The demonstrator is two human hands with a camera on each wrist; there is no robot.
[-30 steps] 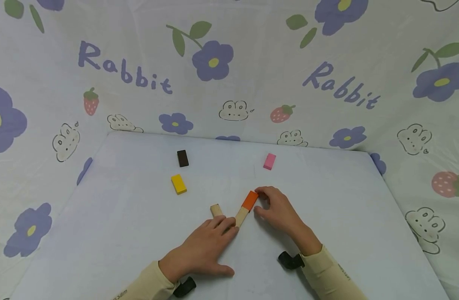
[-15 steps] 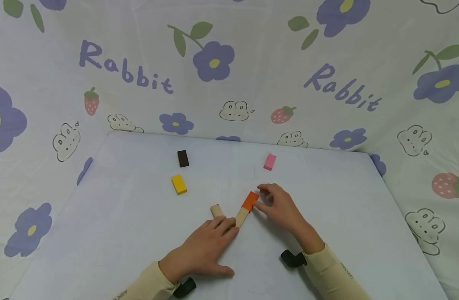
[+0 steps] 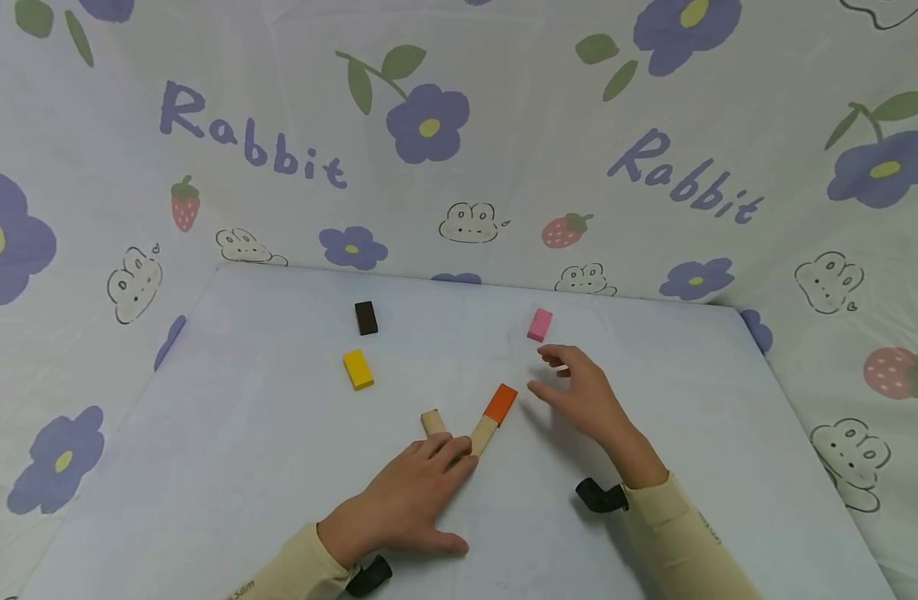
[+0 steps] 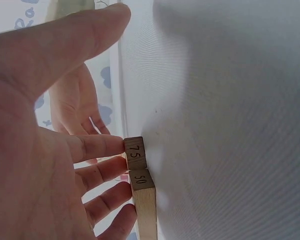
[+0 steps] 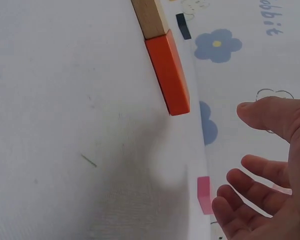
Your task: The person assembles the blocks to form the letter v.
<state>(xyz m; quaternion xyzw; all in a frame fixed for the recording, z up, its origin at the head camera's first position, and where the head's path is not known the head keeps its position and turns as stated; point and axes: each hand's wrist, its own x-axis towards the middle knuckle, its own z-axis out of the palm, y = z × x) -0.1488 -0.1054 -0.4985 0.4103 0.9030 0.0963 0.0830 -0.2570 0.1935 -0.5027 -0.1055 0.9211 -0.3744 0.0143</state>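
Observation:
My left hand rests with extended fingers on the near ends of two plain wooden blocks, which form a V. One wooden block points up-left; the other wooden block leads up-right to an orange block lying end to end with it. In the left wrist view, block ends marked 75 and 50 touch my fingertips. My right hand hovers above the table, right of the orange block, thumb and fingers apart, holding nothing. The pink block lies just beyond its fingertips.
A yellow block and a dark brown block lie at the back left of the white table. A patterned cloth rises behind the table's far edge and along its sides.
My right hand has come away from the orange block, moving up and to the right toward the pink block, its fingers spreading. The left hand and all the blocks have stayed put.

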